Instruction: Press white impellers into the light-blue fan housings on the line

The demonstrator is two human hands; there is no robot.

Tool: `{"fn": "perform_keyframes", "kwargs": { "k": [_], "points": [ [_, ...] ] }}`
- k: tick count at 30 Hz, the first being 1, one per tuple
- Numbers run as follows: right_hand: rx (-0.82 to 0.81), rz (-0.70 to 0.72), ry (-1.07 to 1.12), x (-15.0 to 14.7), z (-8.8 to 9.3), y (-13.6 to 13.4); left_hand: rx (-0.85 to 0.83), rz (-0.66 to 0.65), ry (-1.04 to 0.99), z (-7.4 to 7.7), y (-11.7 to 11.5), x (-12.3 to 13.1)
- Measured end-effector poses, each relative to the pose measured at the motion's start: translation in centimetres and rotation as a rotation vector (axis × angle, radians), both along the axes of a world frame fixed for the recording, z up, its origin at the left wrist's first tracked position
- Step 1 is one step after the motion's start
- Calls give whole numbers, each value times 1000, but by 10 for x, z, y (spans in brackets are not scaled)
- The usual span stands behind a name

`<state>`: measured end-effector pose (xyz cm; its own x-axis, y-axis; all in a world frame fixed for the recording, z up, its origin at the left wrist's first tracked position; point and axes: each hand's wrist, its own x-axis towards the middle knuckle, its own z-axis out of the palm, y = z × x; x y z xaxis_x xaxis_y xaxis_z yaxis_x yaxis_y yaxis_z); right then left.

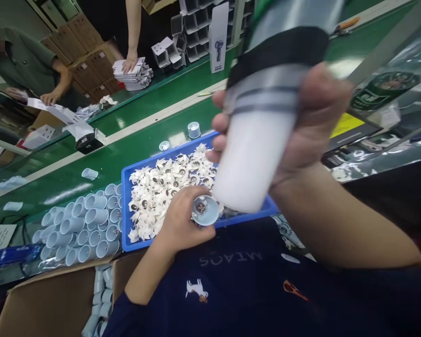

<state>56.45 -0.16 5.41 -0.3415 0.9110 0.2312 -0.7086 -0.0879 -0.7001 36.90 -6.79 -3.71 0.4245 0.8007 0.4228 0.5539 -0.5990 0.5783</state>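
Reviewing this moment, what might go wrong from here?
The tilted white cylinder with a black band, gripped in the right hand above the blue plastic tray, might slip and land on the white pieces. The small round pale-blue cup held in the left hand might drop among them. Pale-blue tubes lying on their sides on the green belt might roll off into the cardboard box.

Bare green conveyor belt (101, 161) leaves a passage beyond the far edge of the blue tray (168, 153), interrupted only by two small caps (193, 130); packed pale-blue cups (87, 220) wall the tray's left edge, and the white cylinder (256, 159) in the right hand (301, 126) overhangs its right corner
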Motion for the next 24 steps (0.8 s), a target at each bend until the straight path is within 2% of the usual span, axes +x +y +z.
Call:
{"fn": "perform_keyframes", "kwargs": {
  "k": [3,7,13,16,18,21,22,24],
  "points": [
    [56,-76,38,-21,-4,-2,13,35,-36,8,-1,14],
    [109,-137,-48,-22,-8,-6,38,117,-30,18,-6,21],
    [190,-135,-103,-17,-7,-17,3,137,-17,18,-10,24],
    [179,-164,-116,-23,-5,-18,-7,152,-36,20,-12,25],
    [147,-180,-123,-25,-2,-14,-95,130,-58,22,-13,25],
    [89,-224,-163,-11,-3,-4,-355,65,34,22,-11,14],
    [76,-261,-204,1,-7,-1,-417,73,94,21,-10,5],
    [130,-426,-428,32,-24,2,-455,188,163,17,-11,-23]
  ]
}}
